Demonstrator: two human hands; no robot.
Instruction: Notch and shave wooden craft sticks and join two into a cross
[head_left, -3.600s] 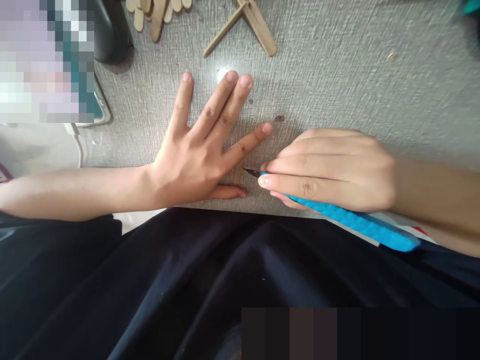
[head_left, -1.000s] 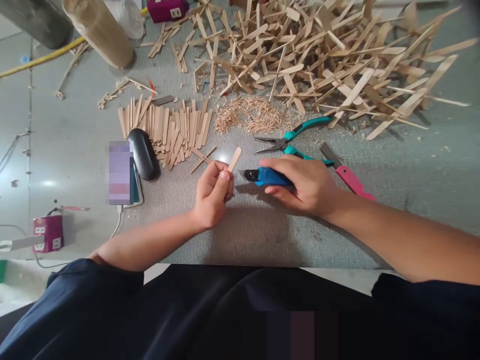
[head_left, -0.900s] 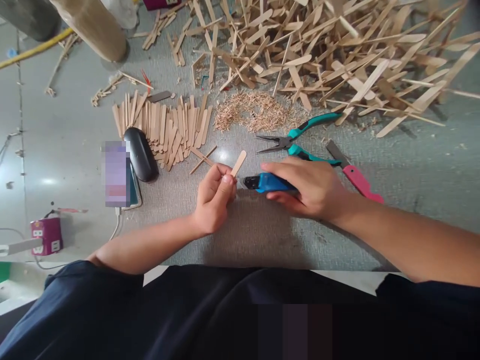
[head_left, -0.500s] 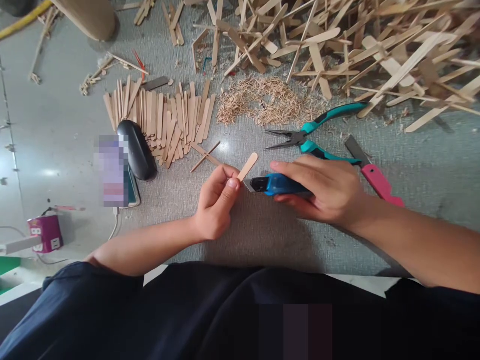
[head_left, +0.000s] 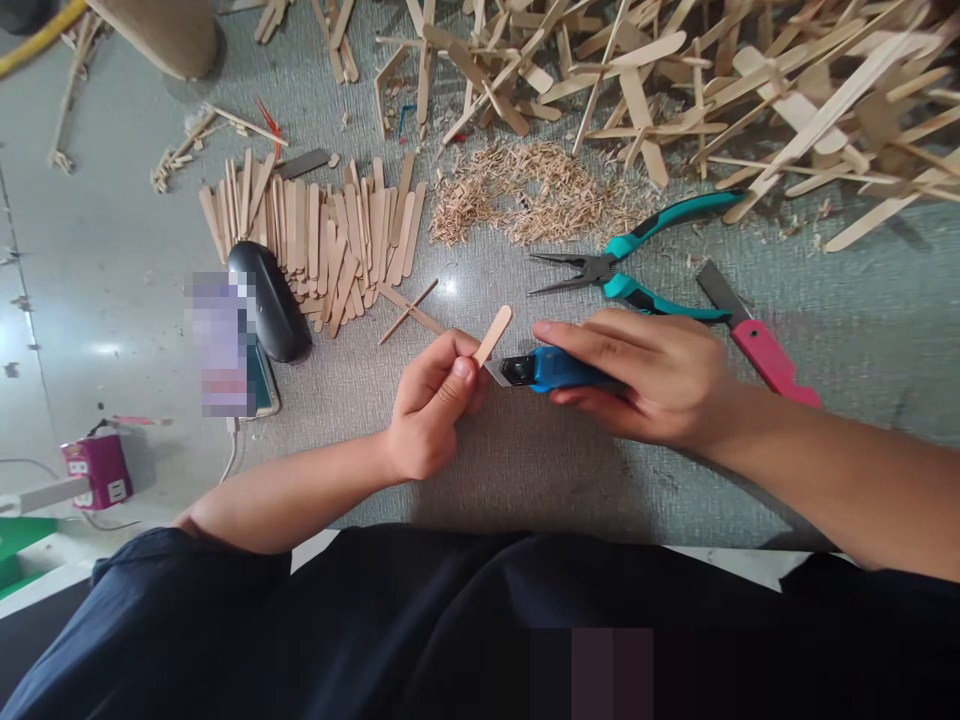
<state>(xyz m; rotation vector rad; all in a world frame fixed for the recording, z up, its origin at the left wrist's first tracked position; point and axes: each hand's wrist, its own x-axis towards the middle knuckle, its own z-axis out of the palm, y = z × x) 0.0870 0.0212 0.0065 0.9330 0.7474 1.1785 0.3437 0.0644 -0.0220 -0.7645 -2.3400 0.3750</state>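
Wooden stick (head_left: 494, 334) pinched in left hand (head_left: 433, 408), over the bench (head_left: 525, 490); blue knife (head_left: 562, 369) gripped in right hand (head_left: 656, 375), blade (head_left: 496, 372) just beside the stick, contact unclear. Light strokes advised, blade best directed away from the left thumb (head_left: 454, 384).

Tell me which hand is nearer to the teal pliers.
Right. In view, the right hand, gripping the blue cutter, lies just below the teal pliers, close by their lower handle. The left hand, pinching a wooden stick, is farther off, below and left of their tips.
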